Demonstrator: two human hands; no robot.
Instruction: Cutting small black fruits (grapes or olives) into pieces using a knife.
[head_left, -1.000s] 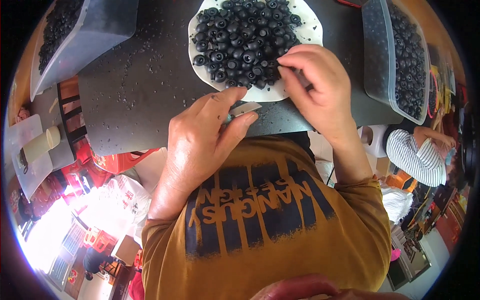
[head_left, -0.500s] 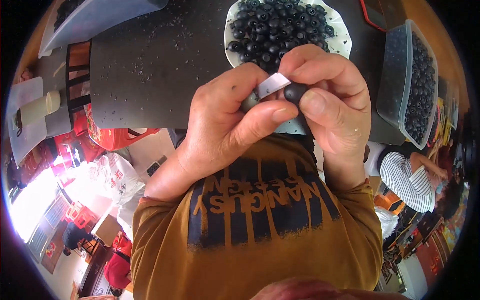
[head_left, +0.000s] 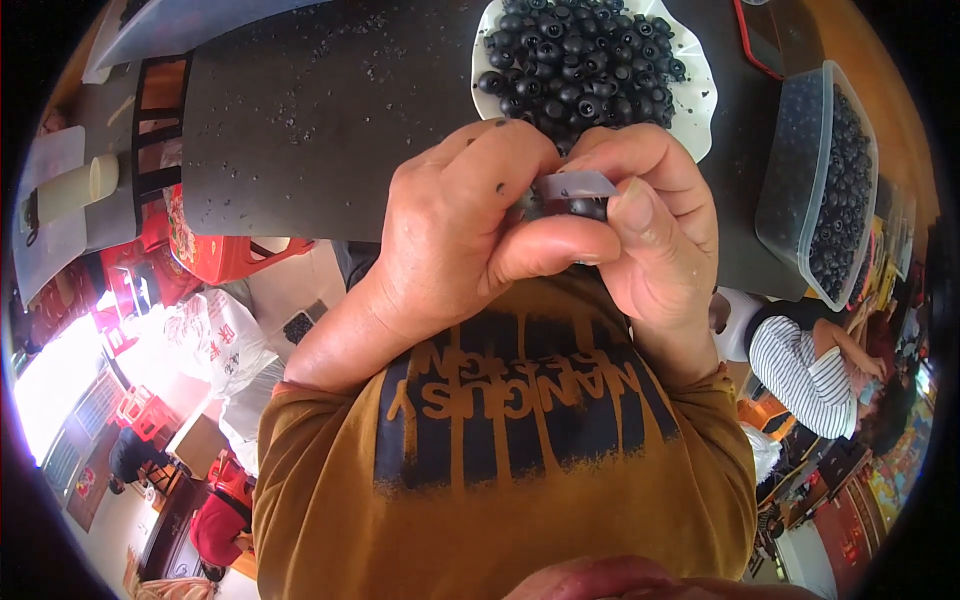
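My left hand (head_left: 450, 225) is closed around a short flat blade (head_left: 578, 185), whose pale metal end sticks out past the fingers. My right hand (head_left: 665, 225) pinches a small round black piece (head_left: 592, 208) between thumb and fingers. Blade and piece meet between the two hands, with the blade lying across the top of the piece and hiding part of it. Small black crumbs cling to the back of my left hand. Just beyond my hands, a white wavy-edged plate (head_left: 697, 110) bears a heap of similar black pieces (head_left: 590, 65), several showing round holes.
Black crumbs are scattered over the dark table (head_left: 260, 200). At right stands a clear plastic bin (head_left: 790, 190) of black pieces; another translucent bin (head_left: 190, 30) is at the far left. A red-edged flat object (head_left: 757, 45) lies far right. A person in a striped top (head_left: 800, 370) sits nearby.
The blade has swung from a slant to nearly level and now covers more of the round piece. My hands have come closer together and sit slightly lower relative to the plate.
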